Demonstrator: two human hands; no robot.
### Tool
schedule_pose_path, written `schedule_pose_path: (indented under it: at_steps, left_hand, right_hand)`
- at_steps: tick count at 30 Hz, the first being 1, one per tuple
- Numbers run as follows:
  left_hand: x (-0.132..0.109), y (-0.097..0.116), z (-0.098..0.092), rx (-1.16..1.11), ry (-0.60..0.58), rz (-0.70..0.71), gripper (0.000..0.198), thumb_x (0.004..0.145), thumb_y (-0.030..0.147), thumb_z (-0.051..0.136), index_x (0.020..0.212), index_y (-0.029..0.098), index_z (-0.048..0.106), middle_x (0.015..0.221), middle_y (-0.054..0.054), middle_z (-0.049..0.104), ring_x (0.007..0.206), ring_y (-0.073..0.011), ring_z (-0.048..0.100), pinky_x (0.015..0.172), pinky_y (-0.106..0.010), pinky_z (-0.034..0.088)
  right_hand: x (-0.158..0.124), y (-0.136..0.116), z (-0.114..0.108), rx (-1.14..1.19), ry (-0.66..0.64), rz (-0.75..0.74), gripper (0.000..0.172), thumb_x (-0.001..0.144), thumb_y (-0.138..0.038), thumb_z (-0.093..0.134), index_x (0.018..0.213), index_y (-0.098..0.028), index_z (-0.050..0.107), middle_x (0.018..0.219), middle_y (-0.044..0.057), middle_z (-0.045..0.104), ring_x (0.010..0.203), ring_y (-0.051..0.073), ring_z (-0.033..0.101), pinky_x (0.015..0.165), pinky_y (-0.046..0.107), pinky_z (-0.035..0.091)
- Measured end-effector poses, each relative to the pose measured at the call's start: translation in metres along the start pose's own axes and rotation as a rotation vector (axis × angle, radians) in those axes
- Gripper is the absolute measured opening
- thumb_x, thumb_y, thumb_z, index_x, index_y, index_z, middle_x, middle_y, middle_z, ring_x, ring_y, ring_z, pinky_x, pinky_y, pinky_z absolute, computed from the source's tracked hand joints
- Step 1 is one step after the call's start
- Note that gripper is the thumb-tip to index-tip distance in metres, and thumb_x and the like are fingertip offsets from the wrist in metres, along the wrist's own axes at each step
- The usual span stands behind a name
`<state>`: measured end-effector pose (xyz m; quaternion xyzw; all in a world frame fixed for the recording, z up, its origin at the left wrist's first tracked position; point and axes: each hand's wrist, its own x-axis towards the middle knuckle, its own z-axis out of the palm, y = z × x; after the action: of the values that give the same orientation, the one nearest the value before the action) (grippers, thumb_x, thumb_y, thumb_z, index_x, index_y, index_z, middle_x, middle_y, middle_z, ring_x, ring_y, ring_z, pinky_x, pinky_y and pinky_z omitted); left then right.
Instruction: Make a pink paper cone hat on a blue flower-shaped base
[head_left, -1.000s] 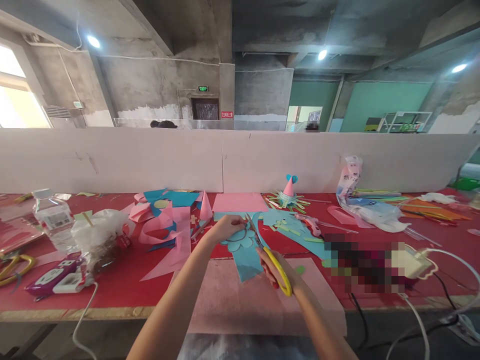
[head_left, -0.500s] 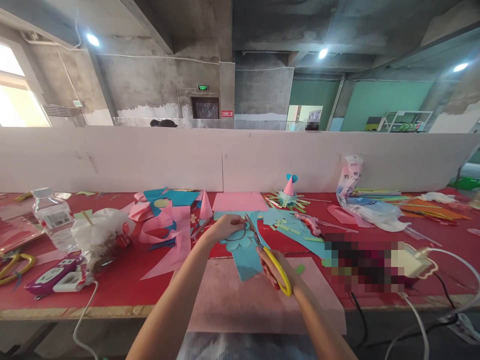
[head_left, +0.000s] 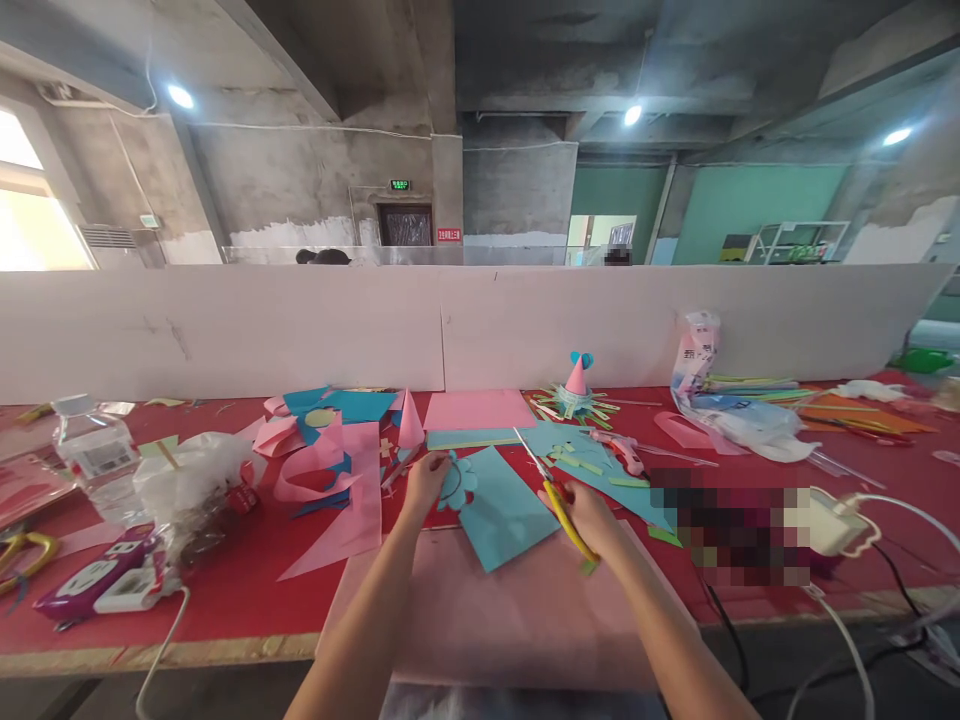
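A flat sheet of blue paper (head_left: 499,505), straight-edged with a scalloped, flower-like outline at its far-left corner, lies on a pale pink sheet (head_left: 517,610) overhanging the near edge of the red counter (head_left: 225,585). The left hand (head_left: 424,478) reaches forward, fingers pinched on that scalloped corner. The right hand (head_left: 592,520), just beside the paper's right edge, is closed through the yellow handles of the scissors (head_left: 553,493), their slim metal blades pointing up and away over paper scraps.

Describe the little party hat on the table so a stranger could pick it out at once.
Start at the long white partition behind the red table. Near its middle, just right of the seam, the party hat stands upright close to the wall, beyond the right hand with the scissors. It is a small pink cone topped with a blue heart, ringed by green paper strips, unlike the plain pink cone further left.
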<state>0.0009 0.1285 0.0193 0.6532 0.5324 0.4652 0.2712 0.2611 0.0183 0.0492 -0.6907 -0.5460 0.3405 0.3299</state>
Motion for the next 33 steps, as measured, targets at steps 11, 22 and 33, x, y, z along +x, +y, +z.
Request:
schedule_pose_path:
  at_steps: [11, 22, 33]
  left_hand:
    - [-0.002, -0.025, 0.013, 0.080, 0.113, -0.063, 0.019, 0.078, 0.028, 0.046, 0.084, 0.017, 0.061, 0.087, -0.007, 0.068, 0.086, -0.0206, 0.063, 0.076, -0.029, 0.044]
    - [-0.002, -0.028, 0.008, 0.028, 0.131, -0.115, 0.023, 0.079, 0.030, 0.044, 0.086, 0.015, 0.060, 0.087, -0.008, 0.068, 0.084, -0.0204, 0.063, 0.074, -0.029, 0.044]
    - [0.002, -0.036, 0.011, -0.060, 0.181, -0.122, 0.019, 0.076, 0.030, 0.048, 0.081, 0.017, 0.062, 0.085, -0.007, 0.069, 0.083, -0.0218, 0.063, 0.073, -0.030, 0.044]
  right_hand:
    - [0.061, 0.029, -0.029, -0.803, 0.271, 0.012, 0.035, 0.079, -0.039, 0.056, 0.095, -0.010, 0.068, 0.098, 0.018, 0.066, 0.091, 0.024, 0.062, 0.070, 0.027, 0.042]
    - [0.010, -0.018, 0.008, -0.720, -0.227, -0.427, 0.073, 0.071, -0.037, 0.063, 0.137, -0.019, 0.040, 0.148, 0.009, 0.028, 0.134, 0.025, 0.026, 0.106, 0.033, 0.026]
    - [0.007, 0.003, 0.014, -0.713, -0.551, -0.458, 0.092, 0.063, -0.015, 0.058, 0.146, -0.025, 0.019, 0.153, 0.004, 0.009, 0.139, 0.024, 0.015, 0.111, 0.036, 0.019]
